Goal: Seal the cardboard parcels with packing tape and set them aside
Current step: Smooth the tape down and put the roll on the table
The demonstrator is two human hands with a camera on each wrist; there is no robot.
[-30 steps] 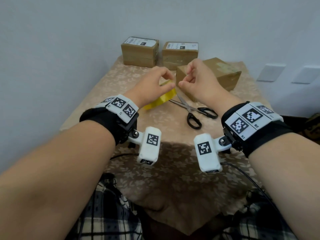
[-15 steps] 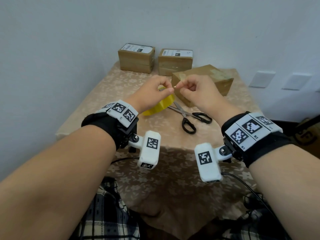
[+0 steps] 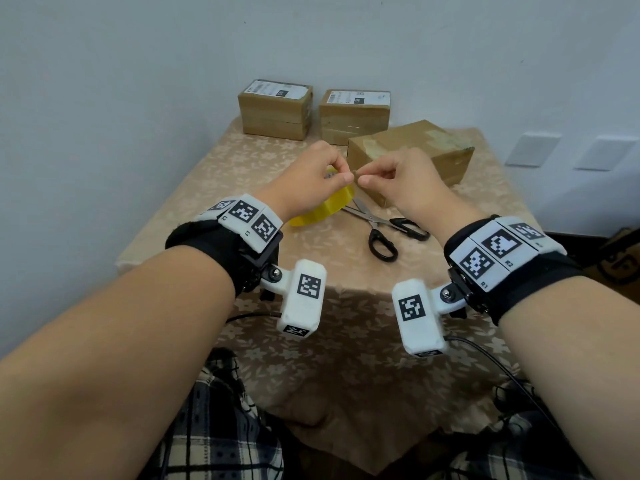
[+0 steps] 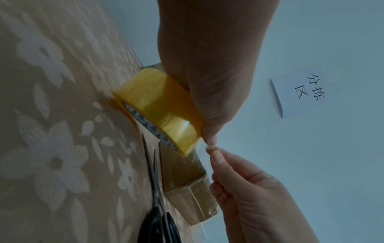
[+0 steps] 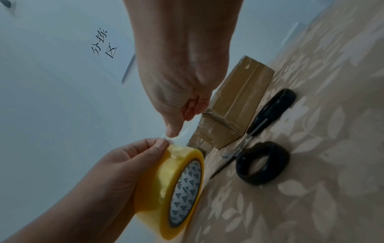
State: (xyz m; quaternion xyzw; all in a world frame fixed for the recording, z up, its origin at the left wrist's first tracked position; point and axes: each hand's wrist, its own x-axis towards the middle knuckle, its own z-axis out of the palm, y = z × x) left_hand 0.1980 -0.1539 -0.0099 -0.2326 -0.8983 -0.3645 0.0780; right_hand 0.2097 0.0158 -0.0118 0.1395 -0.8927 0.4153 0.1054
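— Yellow tape roll (image 3: 327, 206), where is it now?

— My left hand (image 3: 304, 181) holds it above the table (image 3: 194, 188), fingers curled around its rim. My right hand (image 3: 398, 181) pinches the free end of the tape (image 5: 166, 135) between thumb and forefinger, just beside the left fingertips (image 5: 160, 144). Both hands are closed narrow, almost touching.

— And the parcel to seal?

— The unsealed parcel (image 3: 412, 152) lies on the table at about one o'clock from my hands, just behind the right hand. Its long axis runs from nine towards three o'clock, a little turned. I think the right hand is nearer to it, so it should pull the strip that way.

— The scissors?

— The scissors (image 3: 384, 230) lie below my right hand, at about five o'clock. Two labelled parcels (image 3: 275, 112) stand at twelve o'clock by the wall.
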